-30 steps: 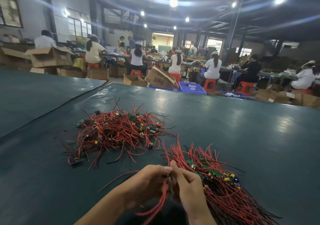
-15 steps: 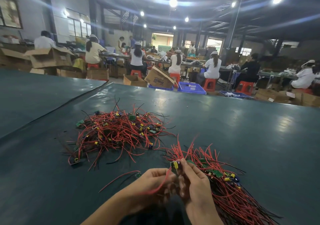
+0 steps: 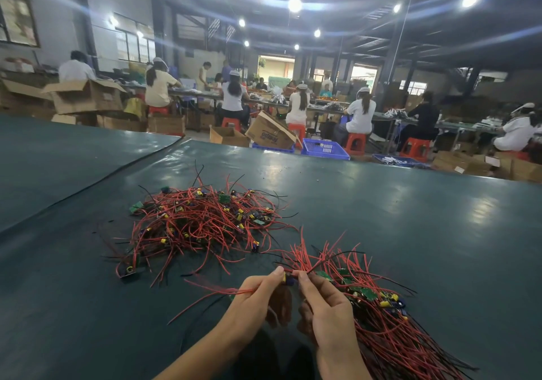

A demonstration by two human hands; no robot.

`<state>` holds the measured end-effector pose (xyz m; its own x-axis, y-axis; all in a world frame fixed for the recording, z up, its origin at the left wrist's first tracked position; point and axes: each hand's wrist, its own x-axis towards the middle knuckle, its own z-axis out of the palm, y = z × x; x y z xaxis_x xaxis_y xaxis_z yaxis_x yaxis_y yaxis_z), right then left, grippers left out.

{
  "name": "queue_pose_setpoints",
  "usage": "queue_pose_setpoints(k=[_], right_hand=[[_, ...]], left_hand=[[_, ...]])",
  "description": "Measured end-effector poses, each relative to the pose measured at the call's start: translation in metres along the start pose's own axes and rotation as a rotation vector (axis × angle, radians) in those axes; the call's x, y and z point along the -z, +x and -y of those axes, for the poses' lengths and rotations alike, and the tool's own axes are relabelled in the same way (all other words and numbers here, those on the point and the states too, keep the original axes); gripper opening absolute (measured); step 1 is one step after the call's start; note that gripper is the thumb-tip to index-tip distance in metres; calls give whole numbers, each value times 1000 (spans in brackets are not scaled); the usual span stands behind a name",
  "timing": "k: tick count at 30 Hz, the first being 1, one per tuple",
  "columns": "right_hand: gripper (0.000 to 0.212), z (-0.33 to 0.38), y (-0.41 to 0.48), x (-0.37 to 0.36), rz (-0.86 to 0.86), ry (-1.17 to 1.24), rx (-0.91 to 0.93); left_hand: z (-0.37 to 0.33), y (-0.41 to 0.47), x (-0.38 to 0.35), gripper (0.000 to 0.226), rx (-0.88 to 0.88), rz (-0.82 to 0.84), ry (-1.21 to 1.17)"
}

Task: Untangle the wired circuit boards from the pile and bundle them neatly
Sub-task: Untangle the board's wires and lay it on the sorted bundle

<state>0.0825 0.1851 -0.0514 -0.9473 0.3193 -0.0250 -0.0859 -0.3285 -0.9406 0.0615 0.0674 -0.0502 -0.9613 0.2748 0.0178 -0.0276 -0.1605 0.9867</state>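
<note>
A tangled pile [image 3: 202,227] of small green circuit boards with red and black wires lies on the dark green table [image 3: 410,233], left of centre. Nearer and to the right lies an aligned bundle [image 3: 378,312] of the same boards, wires trailing toward the lower right. Between them, at the table's near edge, my left hand [image 3: 252,303] and my right hand [image 3: 325,309] pinch one small wired board [image 3: 289,279] between their fingertips. Its red wires run left past my left hand and also up to the right.
A seam [image 3: 117,171] splits the table surface at the left. Beyond the far edge stand cardboard boxes [image 3: 269,133], blue crates [image 3: 324,147], red stools and several seated workers at long benches.
Both hands have lifted a little from the table and spread slightly apart. The small board has come up between the fingertips, and its red wire has been drawn out to the left.
</note>
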Motion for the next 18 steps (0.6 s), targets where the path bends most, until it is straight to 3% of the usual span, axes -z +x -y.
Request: queue_pose_setpoints(k=[10,18], right_hand=[[18,3,-7,-1,70,-152,75],[30,-2,3,0,-73,-75,46]], left_hand=[[0,2,-1,36,-167,116,165],[5,4,1,42,-204,128,218]])
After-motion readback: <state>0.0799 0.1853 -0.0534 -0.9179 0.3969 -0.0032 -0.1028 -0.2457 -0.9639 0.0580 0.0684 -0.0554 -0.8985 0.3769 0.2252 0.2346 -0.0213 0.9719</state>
